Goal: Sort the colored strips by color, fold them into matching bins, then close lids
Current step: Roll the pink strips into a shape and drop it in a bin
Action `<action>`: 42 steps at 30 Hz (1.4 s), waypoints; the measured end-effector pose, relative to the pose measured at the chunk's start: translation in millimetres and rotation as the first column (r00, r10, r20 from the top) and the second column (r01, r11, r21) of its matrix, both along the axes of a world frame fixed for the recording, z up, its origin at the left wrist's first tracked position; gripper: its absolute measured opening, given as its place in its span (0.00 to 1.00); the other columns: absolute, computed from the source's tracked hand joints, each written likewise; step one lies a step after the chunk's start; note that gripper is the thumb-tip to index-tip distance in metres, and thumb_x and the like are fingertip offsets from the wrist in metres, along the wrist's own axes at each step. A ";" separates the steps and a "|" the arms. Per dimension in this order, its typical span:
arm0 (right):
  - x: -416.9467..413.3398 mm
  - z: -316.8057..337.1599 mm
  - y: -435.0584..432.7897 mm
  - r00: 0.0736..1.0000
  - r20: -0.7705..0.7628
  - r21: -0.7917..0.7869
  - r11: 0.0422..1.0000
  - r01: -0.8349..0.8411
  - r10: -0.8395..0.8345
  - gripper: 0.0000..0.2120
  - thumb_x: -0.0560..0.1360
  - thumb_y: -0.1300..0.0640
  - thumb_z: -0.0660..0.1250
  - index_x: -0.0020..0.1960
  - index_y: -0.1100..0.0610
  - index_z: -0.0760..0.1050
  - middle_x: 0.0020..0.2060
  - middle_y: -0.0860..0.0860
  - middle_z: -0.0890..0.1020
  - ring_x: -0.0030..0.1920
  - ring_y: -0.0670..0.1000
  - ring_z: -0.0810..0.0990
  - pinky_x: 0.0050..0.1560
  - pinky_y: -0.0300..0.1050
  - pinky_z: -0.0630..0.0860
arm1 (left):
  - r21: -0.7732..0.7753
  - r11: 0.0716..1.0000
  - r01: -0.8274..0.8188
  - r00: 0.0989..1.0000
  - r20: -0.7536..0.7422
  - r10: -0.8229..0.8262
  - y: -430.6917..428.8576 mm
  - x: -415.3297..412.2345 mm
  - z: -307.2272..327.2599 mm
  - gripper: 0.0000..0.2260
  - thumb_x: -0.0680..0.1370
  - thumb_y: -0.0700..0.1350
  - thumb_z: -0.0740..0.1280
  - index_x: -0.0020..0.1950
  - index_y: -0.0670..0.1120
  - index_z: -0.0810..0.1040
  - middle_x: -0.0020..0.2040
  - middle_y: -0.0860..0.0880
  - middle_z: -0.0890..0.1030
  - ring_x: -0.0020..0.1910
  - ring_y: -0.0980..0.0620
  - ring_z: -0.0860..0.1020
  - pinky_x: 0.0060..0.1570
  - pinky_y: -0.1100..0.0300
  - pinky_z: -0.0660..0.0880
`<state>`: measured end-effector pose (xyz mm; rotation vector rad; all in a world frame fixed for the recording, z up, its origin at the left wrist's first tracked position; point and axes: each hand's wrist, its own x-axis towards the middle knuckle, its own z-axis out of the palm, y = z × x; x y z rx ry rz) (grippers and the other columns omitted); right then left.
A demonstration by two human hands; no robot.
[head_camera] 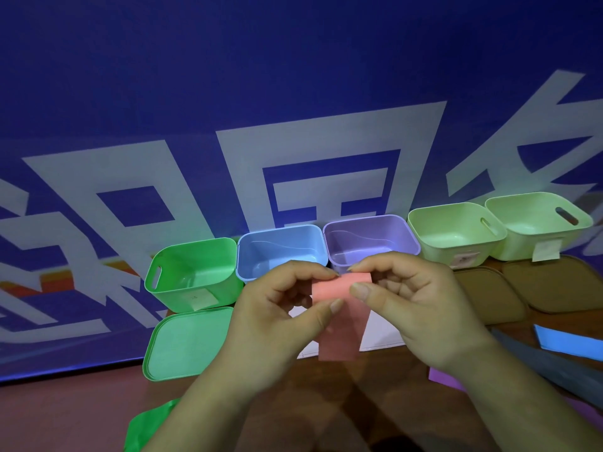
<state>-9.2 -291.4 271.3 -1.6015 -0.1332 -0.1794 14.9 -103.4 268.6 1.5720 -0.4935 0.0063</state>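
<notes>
While left hand [277, 308], right hand [401, 298] pinch pink strip [336, 288], labels [200, 298] unreadable

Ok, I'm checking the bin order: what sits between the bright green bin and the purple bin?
The blue bin, lid off, stands between the bright green bin and the purple bin in the head view.

Blue lettered banner [293, 60], brown table [368, 399]

The pink strip [332, 288] is folded over at its top end. Behind it, open bins stand in a row: a green bin [182, 293], a blue bin [261, 272], a purple bin [368, 236] and two pale green bins [437, 252] [515, 249]. A green lid [189, 344] lies flat in front of the green bin.
</notes>
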 end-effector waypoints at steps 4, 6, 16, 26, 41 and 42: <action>-0.3 -0.6 -0.2 1.000 -0.011 0.003 1.000 -0.003 0.003 0.09 0.69 0.56 0.76 0.49 0.50 0.83 0.42 0.52 0.86 0.42 0.50 0.84 0.47 0.42 0.81 | 0.013 1.000 -0.016 1.000 0.007 0.016 -0.4 0.3 -2.4 0.11 0.69 0.47 0.76 0.50 0.54 0.84 0.47 0.47 0.85 0.45 0.39 0.82 0.48 0.42 0.81; 0.0 -1.2 0.3 1.000 -0.017 -0.006 1.000 0.012 -0.012 0.09 0.68 0.55 0.75 0.48 0.49 0.83 0.42 0.53 0.86 0.42 0.50 0.84 0.48 0.44 0.82 | 0.019 0.999 -0.029 1.000 0.008 0.028 -0.6 -0.1 -2.1 0.11 0.69 0.47 0.75 0.50 0.54 0.84 0.46 0.49 0.85 0.45 0.42 0.82 0.49 0.41 0.80; -4.8 -0.9 1.2 0.998 0.059 -0.051 0.998 -0.024 0.027 0.13 0.67 0.54 0.78 0.50 0.45 0.83 0.49 0.50 0.85 0.49 0.53 0.85 0.54 0.46 0.80 | -0.004 0.998 -0.061 0.998 -0.022 0.061 1.2 -2.2 1.5 0.09 0.70 0.41 0.75 0.47 0.53 0.85 0.41 0.48 0.86 0.38 0.50 0.82 0.37 0.61 0.80; -6.0 1.8 2.0 0.994 0.090 -0.062 0.997 -0.049 0.054 0.13 0.67 0.54 0.77 0.50 0.45 0.83 0.49 0.49 0.86 0.50 0.54 0.85 0.53 0.47 0.81 | 0.006 0.998 -0.064 0.998 -0.003 0.064 -0.3 -3.0 4.5 0.07 0.71 0.45 0.75 0.47 0.54 0.85 0.41 0.51 0.86 0.40 0.55 0.81 0.42 0.62 0.79; -3.1 3.8 1.8 1.000 -0.013 0.037 0.999 -0.009 0.009 0.11 0.66 0.55 0.73 0.49 0.53 0.83 0.41 0.51 0.87 0.42 0.47 0.85 0.45 0.38 0.80 | 0.018 1.000 0.004 0.999 0.046 -0.005 2.1 -1.3 4.6 0.12 0.71 0.42 0.76 0.52 0.54 0.83 0.49 0.49 0.85 0.45 0.45 0.82 0.44 0.57 0.81; -2.8 3.6 1.9 1.000 -0.018 0.039 0.999 -0.007 0.008 0.11 0.66 0.55 0.73 0.49 0.53 0.83 0.41 0.51 0.87 0.41 0.47 0.85 0.45 0.38 0.80 | 0.018 1.000 0.004 0.999 0.048 -0.005 1.7 -1.4 4.8 0.12 0.70 0.44 0.76 0.52 0.54 0.83 0.48 0.49 0.85 0.45 0.46 0.82 0.44 0.57 0.81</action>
